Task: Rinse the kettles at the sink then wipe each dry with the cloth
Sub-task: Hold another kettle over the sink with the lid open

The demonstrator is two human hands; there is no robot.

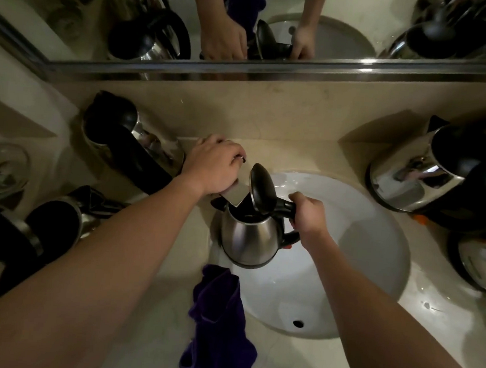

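A person's right hand [308,217] grips the black handle of a stainless electric kettle [249,236], lid [260,189] flipped open, held upright over the left edge of the white sink basin [375,250], its mouth under the flat chrome faucet spout [235,193]. Left hand [213,164] rests curled on top of the faucet. Purple cloth [217,323] lies on the counter [295,156] just beside the basin; other kettles stand left & right. Mirror [247,20] above.

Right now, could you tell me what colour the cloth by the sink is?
The cloth is dark purple, seen best in the head view.
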